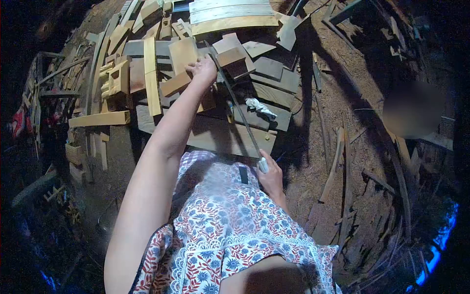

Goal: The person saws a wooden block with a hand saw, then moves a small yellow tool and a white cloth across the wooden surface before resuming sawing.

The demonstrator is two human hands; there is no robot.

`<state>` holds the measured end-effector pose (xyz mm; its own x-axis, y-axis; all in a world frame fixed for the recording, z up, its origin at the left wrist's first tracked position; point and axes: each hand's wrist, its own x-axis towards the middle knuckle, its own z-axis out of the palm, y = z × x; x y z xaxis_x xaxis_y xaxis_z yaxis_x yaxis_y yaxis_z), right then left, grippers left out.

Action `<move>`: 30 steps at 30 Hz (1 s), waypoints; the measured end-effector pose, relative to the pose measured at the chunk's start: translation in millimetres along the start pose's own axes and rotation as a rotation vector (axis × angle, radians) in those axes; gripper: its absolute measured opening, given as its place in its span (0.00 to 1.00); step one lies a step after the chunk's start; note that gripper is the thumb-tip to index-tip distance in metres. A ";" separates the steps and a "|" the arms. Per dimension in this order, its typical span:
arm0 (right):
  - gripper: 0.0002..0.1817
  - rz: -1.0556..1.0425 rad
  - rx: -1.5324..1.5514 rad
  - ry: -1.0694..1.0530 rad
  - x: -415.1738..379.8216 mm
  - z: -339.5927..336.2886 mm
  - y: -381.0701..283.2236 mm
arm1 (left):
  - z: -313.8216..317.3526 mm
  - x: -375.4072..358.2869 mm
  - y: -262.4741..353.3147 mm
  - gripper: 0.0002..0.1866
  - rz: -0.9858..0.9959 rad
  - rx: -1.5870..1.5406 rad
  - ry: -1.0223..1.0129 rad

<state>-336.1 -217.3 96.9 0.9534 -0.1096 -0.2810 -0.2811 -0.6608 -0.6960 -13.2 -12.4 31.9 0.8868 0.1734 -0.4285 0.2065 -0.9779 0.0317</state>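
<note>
My right hand [272, 175] is closed around the pale handle of a handsaw [237, 104]. The saw's long thin blade runs away from me, up and to the left, and lies across a brown wooden block [231, 58]. My left hand [201, 69] grips the same block just left of the blade, fingers over its top. A wider light board [182, 55] is just beyond my left fingers. Below the block are grey planks [230, 139], and a crumpled white wrapper [261, 109] lies on them right of the blade.
Stacked offcuts and a notched block [116, 81] sit to the left, near a long squared timber [100, 119]. Pale boards [232, 13] lie at the far end. Wood strips [335, 164] are scattered over the brown ground at right. A blurred round shape [412, 110] is beyond them.
</note>
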 end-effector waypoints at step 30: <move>0.29 0.177 -0.057 -0.200 12.3 -27.4 -58.1 | -6.4 0.8 -1.2 0.22 -0.034 -0.109 0.029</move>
<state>-305.1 -200.7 152.0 0.8478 -0.0822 -0.5239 -0.4297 -0.6854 -0.5879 -10.1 -10.3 37.2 0.8897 0.2107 -0.4050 0.2789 -0.9532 0.1168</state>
